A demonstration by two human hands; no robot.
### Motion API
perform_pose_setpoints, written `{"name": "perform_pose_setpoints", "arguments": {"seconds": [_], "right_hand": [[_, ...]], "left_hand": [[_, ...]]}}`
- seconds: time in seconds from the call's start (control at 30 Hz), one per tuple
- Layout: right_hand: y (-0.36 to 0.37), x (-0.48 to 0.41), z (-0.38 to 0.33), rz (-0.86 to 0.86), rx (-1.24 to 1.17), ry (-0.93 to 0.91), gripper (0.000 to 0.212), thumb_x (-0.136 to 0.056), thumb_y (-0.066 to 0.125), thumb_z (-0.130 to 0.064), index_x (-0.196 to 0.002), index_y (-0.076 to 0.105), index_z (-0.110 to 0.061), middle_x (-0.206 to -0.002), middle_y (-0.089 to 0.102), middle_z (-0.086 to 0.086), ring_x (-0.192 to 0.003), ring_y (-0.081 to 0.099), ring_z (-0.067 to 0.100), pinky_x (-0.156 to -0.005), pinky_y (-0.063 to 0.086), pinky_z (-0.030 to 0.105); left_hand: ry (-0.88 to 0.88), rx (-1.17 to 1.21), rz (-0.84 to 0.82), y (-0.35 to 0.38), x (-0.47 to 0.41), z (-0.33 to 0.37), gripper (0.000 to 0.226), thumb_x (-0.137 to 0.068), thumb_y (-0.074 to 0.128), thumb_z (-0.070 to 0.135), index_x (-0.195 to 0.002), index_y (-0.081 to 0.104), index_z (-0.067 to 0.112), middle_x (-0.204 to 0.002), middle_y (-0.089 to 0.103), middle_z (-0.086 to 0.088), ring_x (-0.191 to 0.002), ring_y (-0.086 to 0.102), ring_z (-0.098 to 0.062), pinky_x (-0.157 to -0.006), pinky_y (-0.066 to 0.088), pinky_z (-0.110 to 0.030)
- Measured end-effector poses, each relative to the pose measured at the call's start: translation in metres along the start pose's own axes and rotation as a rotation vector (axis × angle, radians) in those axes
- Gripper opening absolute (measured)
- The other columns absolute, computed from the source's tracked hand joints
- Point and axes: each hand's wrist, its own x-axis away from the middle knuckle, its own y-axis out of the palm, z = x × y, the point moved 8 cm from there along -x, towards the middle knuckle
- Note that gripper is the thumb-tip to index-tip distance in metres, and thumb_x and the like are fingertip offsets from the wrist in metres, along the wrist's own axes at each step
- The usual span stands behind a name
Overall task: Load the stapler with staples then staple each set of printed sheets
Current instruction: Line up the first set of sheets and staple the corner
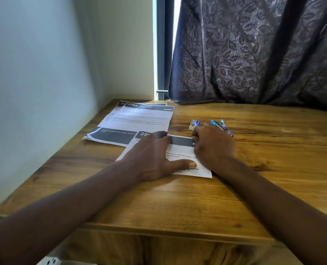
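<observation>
A set of printed sheets lies on the wooden table in front of me. My left hand rests flat on its left half, fingers straight and thumb stretched across the page. My right hand is at the set's upper right corner, fingers curled and pinching the paper's edge. Just behind that hand a blue and clear stapler lies on the table, partly hidden by the knuckles. A small staple box sits to the stapler's left.
More printed sheets lie fanned at the table's back left, near the wall. A dark leaf-patterned curtain hangs behind the table. The table's front edge is close to me.
</observation>
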Motion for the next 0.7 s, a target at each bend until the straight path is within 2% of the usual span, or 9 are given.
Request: {"name": "perform_pose_setpoints", "arguments": {"seconds": [0.1, 0.17, 0.37, 0.47, 0.53, 0.6, 0.7], "right_hand": [[0.0, 0.0, 0.001, -0.008, 0.019, 0.005, 0.02, -0.096, 0.063, -0.026, -0.115, 0.066, -0.023, -0.115, 0.065, -0.002, -0.097, 0.063, 0.017, -0.078, 0.058, 0.038], [0.0, 0.0, 0.001, -0.011, 0.022, 0.005, 0.022, -0.096, 0.063, -0.027, -0.118, 0.066, -0.023, -0.117, 0.065, -0.002, -0.099, 0.063, 0.018, -0.079, 0.058, 0.038], [0.003, -0.002, 0.005, -0.02, 0.004, 0.005, 0.024, -0.096, 0.063, -0.029, -0.119, 0.066, -0.023, -0.119, 0.065, -0.001, -0.101, 0.062, 0.017, -0.074, 0.052, 0.032], [0.004, -0.004, 0.008, -0.018, -0.015, 0.014, 0.022, -0.096, 0.062, -0.03, -0.116, 0.066, -0.023, -0.116, 0.065, -0.002, -0.099, 0.061, 0.017, -0.072, 0.048, 0.031], [0.005, -0.004, 0.008, -0.009, -0.025, 0.016, 0.019, -0.096, 0.062, -0.03, -0.114, 0.067, -0.023, -0.114, 0.065, -0.003, -0.098, 0.061, 0.016, -0.072, 0.05, 0.032], [0.005, -0.003, 0.009, 0.007, -0.041, 0.014, 0.017, -0.096, 0.062, -0.03, -0.11, 0.067, -0.024, -0.112, 0.065, -0.003, -0.097, 0.061, 0.016, -0.075, 0.053, 0.034], [0.007, -0.002, 0.009, 0.016, -0.06, 0.008, 0.018, -0.096, 0.062, -0.03, -0.112, 0.067, -0.024, -0.112, 0.066, -0.003, -0.097, 0.061, 0.015, -0.077, 0.054, 0.034]], "left_hand": [[0.018, 0.045, -0.055, 0.003, 0.0, 0.0, 0.113, -0.067, 0.044, 0.1, -0.153, 0.042, 0.026, -0.161, 0.037, 0.004, -0.142, 0.043, -0.021, -0.113, 0.039, -0.039], [0.024, 0.03, -0.077, 0.004, -0.001, 0.002, 0.116, -0.065, 0.043, 0.101, -0.154, 0.039, 0.028, -0.165, 0.034, 0.002, -0.145, 0.039, -0.022, -0.115, 0.036, -0.04], [0.059, -0.041, -0.102, 0.0, 0.001, 0.015, 0.11, -0.063, 0.046, 0.1, -0.146, 0.047, 0.028, -0.149, 0.051, -0.001, -0.13, 0.048, -0.021, -0.107, 0.042, -0.041], [0.022, -0.109, -0.166, 0.007, -0.004, 0.019, 0.127, -0.053, 0.035, 0.109, -0.15, 0.039, 0.028, -0.154, 0.046, -0.001, -0.139, 0.04, -0.027, -0.116, 0.033, -0.058], [-0.032, -0.14, -0.205, 0.013, -0.006, 0.019, 0.14, -0.045, 0.028, 0.113, -0.155, 0.032, 0.027, -0.165, 0.032, -0.004, -0.153, 0.025, -0.035, -0.117, 0.021, -0.072], [-0.075, -0.15, -0.222, 0.017, -0.006, 0.022, 0.145, -0.044, 0.028, 0.113, -0.159, 0.022, 0.026, -0.172, 0.016, -0.007, -0.158, 0.01, -0.038, -0.116, 0.01, -0.079], [-0.107, -0.144, -0.223, 0.02, -0.003, 0.026, 0.147, -0.045, 0.029, 0.111, -0.163, 0.011, 0.025, -0.174, 0.004, -0.009, -0.159, 0.0, -0.039, -0.114, 0.0, -0.083]]}}
